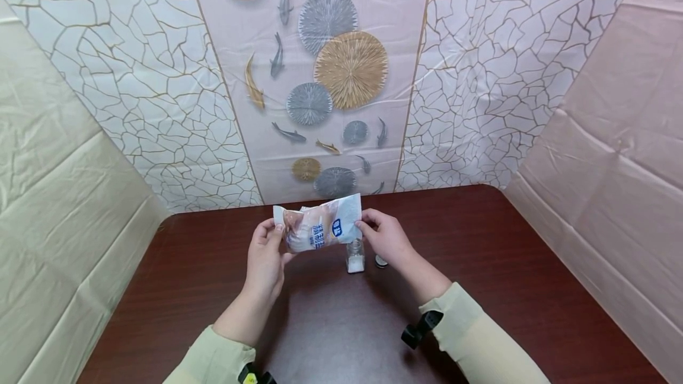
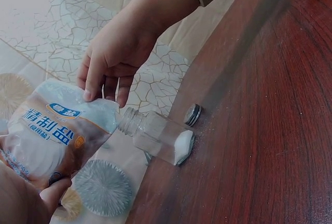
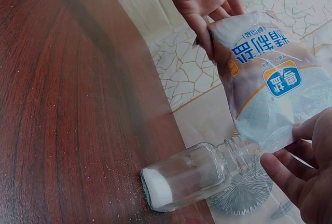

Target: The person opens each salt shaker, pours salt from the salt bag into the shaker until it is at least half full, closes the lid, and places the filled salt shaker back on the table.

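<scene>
A plastic bag of salt [image 1: 320, 227] is held in the air above the table, lying nearly sideways. My left hand [image 1: 265, 256] grips its left end, thumb on the near face. At the right end my right hand [image 1: 388, 236] pinches the bag's edge between thumb and fingers. Just below that end stands an upright small glass jar [image 3: 184, 177] with a layer of white salt at its bottom. The right wrist view has the bag's corner right by the jar's threaded mouth; whether they touch I cannot tell. A round lid [image 2: 193, 114] lies beside the jar.
White grains are scattered on the dark red-brown table [image 1: 480, 289] around the jar's base. Behind the table's far edge hangs a patterned cloth [image 1: 325, 76], and plain cloth walls [image 1: 613, 153] close in the left and right sides.
</scene>
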### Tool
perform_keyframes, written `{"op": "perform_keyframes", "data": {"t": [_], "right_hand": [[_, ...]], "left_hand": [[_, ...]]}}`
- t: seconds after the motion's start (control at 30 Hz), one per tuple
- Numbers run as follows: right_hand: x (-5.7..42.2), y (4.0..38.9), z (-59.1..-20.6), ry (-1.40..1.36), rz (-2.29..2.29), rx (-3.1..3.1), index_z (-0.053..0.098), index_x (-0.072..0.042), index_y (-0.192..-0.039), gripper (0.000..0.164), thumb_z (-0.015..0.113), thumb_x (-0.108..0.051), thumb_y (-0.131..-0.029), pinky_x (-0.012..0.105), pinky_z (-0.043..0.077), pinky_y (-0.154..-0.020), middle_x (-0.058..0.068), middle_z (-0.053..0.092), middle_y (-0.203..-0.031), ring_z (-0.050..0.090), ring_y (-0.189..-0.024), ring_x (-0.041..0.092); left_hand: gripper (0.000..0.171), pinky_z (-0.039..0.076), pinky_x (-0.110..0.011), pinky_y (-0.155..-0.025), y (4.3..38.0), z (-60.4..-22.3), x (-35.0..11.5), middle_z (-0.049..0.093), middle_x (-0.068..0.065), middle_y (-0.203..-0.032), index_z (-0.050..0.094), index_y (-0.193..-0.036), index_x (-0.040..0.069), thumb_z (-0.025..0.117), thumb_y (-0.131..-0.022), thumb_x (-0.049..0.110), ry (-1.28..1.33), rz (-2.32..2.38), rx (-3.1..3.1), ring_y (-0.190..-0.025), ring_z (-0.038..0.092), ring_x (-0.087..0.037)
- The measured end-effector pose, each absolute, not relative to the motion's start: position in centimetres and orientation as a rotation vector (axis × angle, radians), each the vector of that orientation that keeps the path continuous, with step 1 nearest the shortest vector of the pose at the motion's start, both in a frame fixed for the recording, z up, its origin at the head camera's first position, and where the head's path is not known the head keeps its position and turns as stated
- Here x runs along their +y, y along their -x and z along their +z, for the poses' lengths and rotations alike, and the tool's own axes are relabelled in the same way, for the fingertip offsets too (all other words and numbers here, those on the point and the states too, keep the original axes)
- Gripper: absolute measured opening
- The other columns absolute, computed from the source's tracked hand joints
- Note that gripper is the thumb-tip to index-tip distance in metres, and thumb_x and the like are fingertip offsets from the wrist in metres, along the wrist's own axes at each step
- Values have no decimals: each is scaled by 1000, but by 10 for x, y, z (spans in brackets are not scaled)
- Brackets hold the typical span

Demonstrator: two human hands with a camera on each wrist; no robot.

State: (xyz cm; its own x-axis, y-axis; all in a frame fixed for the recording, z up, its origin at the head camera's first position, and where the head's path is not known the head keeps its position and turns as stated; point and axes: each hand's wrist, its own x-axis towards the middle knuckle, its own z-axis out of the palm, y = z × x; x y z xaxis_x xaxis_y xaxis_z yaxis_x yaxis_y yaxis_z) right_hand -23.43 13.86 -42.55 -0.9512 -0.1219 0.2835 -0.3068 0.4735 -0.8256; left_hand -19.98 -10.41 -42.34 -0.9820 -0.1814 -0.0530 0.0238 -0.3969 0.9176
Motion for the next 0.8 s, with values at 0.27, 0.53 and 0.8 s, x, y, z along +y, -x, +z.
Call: {"op": "perform_keyframes", "data": {"t": [0.27, 0.53, 0.8], "right_hand": [[139, 234, -425, -370, 1487, -2533, 69, -7, -102, 7, 64, -9, -96, 31, 55, -67, 7, 69, -90, 67, -77, 26], [140, 234, -426, -371, 1468, -2537, 69, -7, -102, 7, 65, -9, -96, 30, 54, -67, 6, 69, -90, 65, -73, 16], [139, 233, -426, -369, 1475, -2530, 68, -8, -101, 7, 65, -10, -96, 30, 54, -66, 5, 68, -90, 65, -74, 19]], "left_hand": [[17, 54, -40, -80, 199, -423, -103, 61, -7, -121, 49, -122, 12, 45, -106, 17, -220, -2524, -1654, -109, 56, -22], [19, 54, -41, -82, 199, -423, -104, 59, -9, -126, 48, -123, 11, 44, -106, 17, -209, -2516, -1666, -112, 55, -23], [19, 54, -43, -83, 198, -422, -104, 58, -11, -128, 48, -124, 10, 44, -107, 16, -200, -2515, -1671, -114, 54, -24]]}}
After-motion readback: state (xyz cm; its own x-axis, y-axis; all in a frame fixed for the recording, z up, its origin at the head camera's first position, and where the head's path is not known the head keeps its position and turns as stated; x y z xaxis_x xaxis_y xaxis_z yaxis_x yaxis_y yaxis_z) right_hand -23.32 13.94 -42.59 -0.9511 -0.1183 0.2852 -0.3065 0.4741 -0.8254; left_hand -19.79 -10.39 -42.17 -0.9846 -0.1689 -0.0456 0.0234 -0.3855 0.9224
